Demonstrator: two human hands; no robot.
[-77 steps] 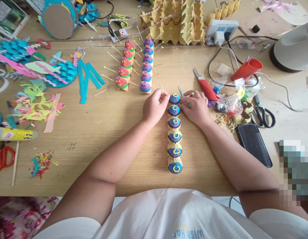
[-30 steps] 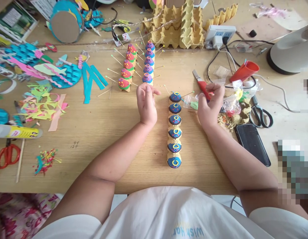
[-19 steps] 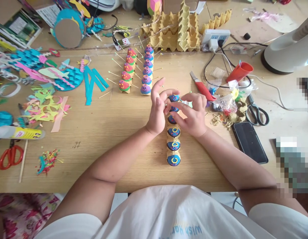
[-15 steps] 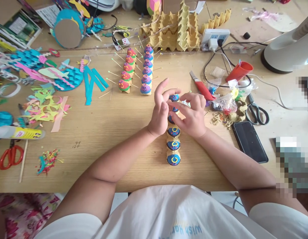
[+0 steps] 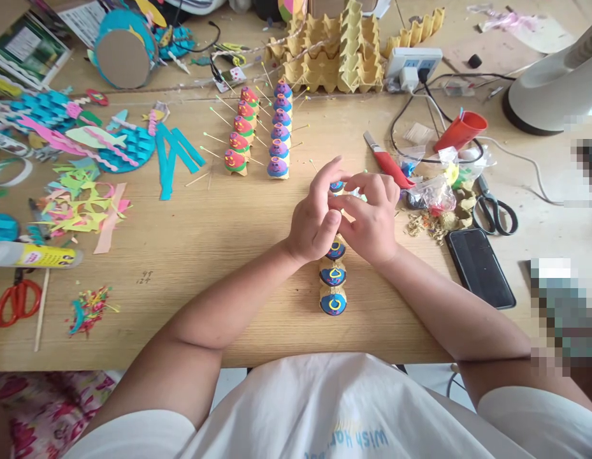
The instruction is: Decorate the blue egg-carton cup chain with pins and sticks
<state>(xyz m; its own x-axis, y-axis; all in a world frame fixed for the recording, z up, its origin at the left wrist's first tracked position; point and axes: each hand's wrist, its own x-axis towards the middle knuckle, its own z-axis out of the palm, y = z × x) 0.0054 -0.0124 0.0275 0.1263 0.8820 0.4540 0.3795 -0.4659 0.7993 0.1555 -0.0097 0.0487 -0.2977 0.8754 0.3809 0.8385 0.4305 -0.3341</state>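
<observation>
My left hand (image 5: 317,217) and my right hand (image 5: 372,217) meet above the middle of the table, fingertips together. Both are closed in a pinch; whatever they hold is too small or hidden to make out. Beneath them runs a strip of egg-carton cups (image 5: 332,302) covered in blue clay, with yellow rings on top. The strip's far cups are partly hidden by my hands. Further off to the left stand a red-and-green strip of cups (image 5: 236,160) and a purple-and-blue strip of cups (image 5: 278,167), both with thin pins sticking out sideways.
A red utility knife (image 5: 391,167), plastic bags (image 5: 434,191), black scissors (image 5: 494,213) and a phone (image 5: 480,268) lie to the right. Egg cartons (image 5: 315,70) stand at the back. Paper scraps (image 5: 80,204), red-handled scissors (image 5: 17,299) and a glue bottle (image 5: 37,254) are at left.
My hands have shifted slightly right and come closer together, covering more of the blue strip. My left fingers have curled inward. The view has moved slightly.
</observation>
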